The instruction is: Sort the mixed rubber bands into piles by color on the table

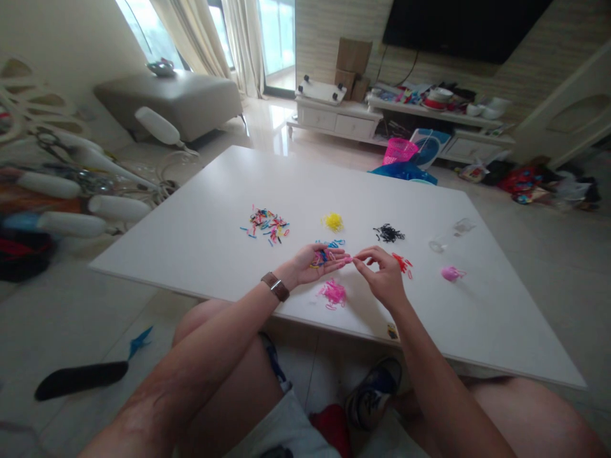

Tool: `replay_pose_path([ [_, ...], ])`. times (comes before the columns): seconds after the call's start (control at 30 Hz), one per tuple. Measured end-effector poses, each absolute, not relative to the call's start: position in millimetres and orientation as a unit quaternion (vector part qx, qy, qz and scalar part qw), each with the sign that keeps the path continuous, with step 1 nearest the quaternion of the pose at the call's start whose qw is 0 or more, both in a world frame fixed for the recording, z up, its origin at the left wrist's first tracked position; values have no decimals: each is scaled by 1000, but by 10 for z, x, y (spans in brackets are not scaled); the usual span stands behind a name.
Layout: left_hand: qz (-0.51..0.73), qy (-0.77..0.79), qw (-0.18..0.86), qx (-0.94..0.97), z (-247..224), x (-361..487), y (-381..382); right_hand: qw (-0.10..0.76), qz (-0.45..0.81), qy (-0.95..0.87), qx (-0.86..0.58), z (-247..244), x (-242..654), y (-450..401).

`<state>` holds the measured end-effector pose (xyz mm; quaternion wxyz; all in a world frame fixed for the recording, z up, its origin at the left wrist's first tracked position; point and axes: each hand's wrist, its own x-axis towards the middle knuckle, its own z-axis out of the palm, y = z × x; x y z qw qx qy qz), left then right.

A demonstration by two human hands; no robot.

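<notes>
My left hand (312, 264) is palm up over the white table (296, 181), with several mixed-colour bands (321, 257) lying in the palm. At its fingertips, my right hand (377, 270) pinches a small pink band (350, 259) between thumb and forefinger. A pink pile (333, 292) lies just below my left hand, and blue bands (337, 243) show behind its fingers. Farther back are a yellow pile (333, 222) and a black pile (389, 233). Red bands (403, 263) sit right of my right hand. The mixed-colour pile (267, 224) is at the left.
A clear container (443, 242) lies on the right of the table, near a pink tied bundle (451, 273). A small yellow-black item (392, 331) is at the near edge. Lamp arms with white shades (119, 208) reach beside the table's left edge.
</notes>
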<state>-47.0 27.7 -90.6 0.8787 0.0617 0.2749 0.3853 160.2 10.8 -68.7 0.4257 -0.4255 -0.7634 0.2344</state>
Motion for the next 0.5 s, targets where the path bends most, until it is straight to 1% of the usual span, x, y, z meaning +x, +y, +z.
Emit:
replay_pose_path([
  [0.17, 382, 287, 876, 63, -954, -469, 296, 370, 286, -772, -430, -831, 1742, -103],
  [0.37, 383, 306, 869, 64, -952, -470, 297, 297, 336, -796, -406, -1008, 1666, -265],
  [0.43, 380, 312, 868, 68, -937, -464, 286, 304, 327, -795, -410, -984, 1633, -259],
  [0.5, 377, 316, 868, 72, -930, -452, 273, 339, 295, -786, -425, -937, 1617, -224],
])
